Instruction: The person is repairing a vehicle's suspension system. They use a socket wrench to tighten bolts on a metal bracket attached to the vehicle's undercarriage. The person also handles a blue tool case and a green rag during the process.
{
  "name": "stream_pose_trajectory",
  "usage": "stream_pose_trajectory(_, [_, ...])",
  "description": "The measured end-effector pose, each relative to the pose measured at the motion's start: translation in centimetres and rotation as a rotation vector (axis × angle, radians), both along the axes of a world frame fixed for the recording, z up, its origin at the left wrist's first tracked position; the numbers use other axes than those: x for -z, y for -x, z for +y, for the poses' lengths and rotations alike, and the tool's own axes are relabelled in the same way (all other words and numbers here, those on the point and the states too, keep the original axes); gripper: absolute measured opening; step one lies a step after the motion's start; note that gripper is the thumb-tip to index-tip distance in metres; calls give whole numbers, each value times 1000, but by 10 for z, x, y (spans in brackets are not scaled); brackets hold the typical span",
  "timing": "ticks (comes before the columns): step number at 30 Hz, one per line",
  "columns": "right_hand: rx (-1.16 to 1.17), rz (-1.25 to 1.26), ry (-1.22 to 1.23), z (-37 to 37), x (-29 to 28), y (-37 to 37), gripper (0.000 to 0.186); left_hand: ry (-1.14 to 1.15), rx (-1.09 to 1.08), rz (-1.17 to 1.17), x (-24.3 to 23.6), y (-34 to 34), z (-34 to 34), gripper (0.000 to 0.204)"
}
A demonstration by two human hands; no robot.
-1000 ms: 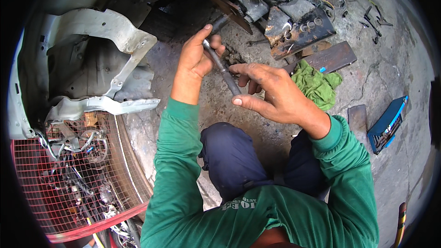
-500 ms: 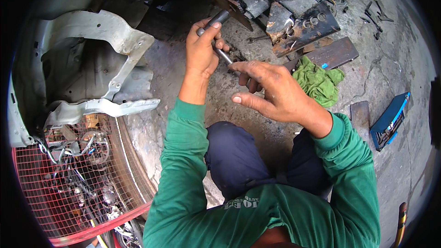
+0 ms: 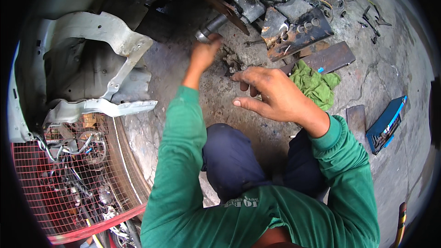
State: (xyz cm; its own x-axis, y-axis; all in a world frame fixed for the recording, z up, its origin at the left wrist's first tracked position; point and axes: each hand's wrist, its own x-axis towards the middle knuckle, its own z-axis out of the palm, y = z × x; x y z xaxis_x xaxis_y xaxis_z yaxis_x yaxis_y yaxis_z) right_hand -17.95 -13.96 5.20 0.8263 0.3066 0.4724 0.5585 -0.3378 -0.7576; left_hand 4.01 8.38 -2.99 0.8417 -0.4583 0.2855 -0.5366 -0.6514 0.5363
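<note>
With left hand (image 3: 205,57) at the far metal cylinder (image 3: 216,24), grip too blurred to tell, and right hand (image 3: 278,93) loosely spread at near right, risked a scrape against the rusty plate (image 3: 229,12) just right through any sudden slip.

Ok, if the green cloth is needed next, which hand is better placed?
Probably the right hand: it is open, appears empty and is close to the green cloth. The left hand is farther off and closed around a metal hammer-like tool.
</note>
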Motion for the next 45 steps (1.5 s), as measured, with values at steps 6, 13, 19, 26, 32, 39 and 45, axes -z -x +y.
stream_pose_trajectory(6, [-38,51,138,-9,-12,7,48,-52,-80,-422,-41,-45,8,12])
stream_pose_trajectory(13, [-47,70,138,-15,-12,19,39,811,418,1229,-36,126,-46,28])
stream_pose_trajectory(19, [-87,-11,1,-23,-17,19,38,497,127,761,8,93,-39,22])
stream_pose_trajectory(26, [-88,18,124,-19,-13,13,38,-112,24,-424,-26,-77,8,37])
stream_pose_trajectory(32, [-69,39,121,-22,-8,15,39,28,293,791,-21,77,-34,26])
stream_pose_trajectory(39, [-169,97,-78,-26,-20,14,37,168,499,926,-27,77,-31,29])
stream_pose_trajectory(45, [-130,15,-4,-18,-14,7,36,-303,-89,-399,-59,-97,20,25])
